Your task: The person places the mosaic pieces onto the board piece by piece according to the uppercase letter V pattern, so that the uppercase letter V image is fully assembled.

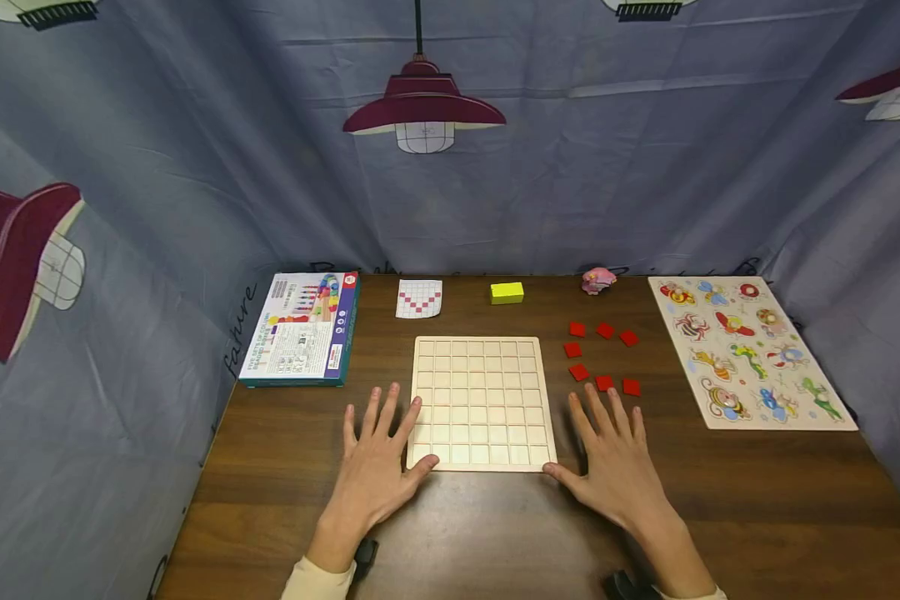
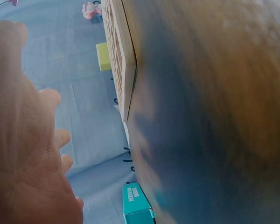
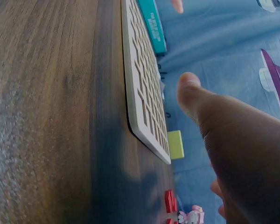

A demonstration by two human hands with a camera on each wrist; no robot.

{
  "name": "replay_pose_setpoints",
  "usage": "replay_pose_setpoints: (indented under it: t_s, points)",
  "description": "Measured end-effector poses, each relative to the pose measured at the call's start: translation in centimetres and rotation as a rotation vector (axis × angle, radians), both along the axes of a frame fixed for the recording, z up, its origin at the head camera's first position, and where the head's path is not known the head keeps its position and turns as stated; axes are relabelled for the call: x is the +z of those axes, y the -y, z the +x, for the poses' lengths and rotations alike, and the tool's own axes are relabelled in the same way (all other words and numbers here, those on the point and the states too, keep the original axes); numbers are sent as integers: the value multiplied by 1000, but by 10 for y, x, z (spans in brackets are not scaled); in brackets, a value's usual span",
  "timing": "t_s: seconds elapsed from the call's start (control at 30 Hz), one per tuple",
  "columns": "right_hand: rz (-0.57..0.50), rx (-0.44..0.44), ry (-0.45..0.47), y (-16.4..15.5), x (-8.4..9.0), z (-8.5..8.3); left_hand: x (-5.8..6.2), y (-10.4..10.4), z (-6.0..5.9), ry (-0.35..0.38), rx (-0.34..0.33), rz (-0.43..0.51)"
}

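Observation:
A pale wooden grid board (image 1: 482, 402) lies flat at the middle of the dark wooden table (image 1: 757, 500). My left hand (image 1: 378, 454) lies flat with spread fingers at the board's left side, its thumb at the near left corner. My right hand (image 1: 613, 458) lies flat the same way at the right side, thumb by the near right corner. Neither hand holds anything. Several red square tiles (image 1: 602, 358) lie loose just beyond my right fingers. The wrist views show the left hand (image 2: 28, 140) and right hand (image 3: 233, 140) beside the board's edge (image 2: 121, 56) (image 3: 142, 88).
Behind the board lie a red-and-white pattern card (image 1: 419, 297), a yellow block (image 1: 507, 292) and a small pink toy (image 1: 598, 280). A teal game box (image 1: 303, 327) sits at the left, an animal peg puzzle (image 1: 750, 350) at the right. Blue printed cloth surrounds the table.

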State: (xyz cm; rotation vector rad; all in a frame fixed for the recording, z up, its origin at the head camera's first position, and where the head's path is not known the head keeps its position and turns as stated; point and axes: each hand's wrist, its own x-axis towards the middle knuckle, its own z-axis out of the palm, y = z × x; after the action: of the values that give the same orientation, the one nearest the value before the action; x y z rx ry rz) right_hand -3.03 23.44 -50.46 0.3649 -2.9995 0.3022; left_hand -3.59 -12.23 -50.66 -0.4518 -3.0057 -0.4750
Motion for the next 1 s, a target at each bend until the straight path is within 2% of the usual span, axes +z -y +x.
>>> replay_pose_setpoints:
  t_s: [0.17, 0.4, 0.5, 0.67, 0.83, 1.0]
  points:
    - [-39, -6, 18, -6, -2, -5, -2, -3, -2, 22, -13, 70]
    - [-326, -113, -34, -41, -18, -29, -18, -3, -5, 231, -12, 334]
    - [-399, -166, -80, -62, -27, -45, -27, 0, -8, 249, -14, 381]
    - [-431, -224, -91, -91, -36, -63, -35, 1, -14, 223, -15, 385]
    - [-410, -288, -69, -109, -37, -63, -33, -3, -19, 235, -33, 348]
    - [-388, -299, -35, -108, -40, -59, -32, -3, -14, 271, -11, 308]
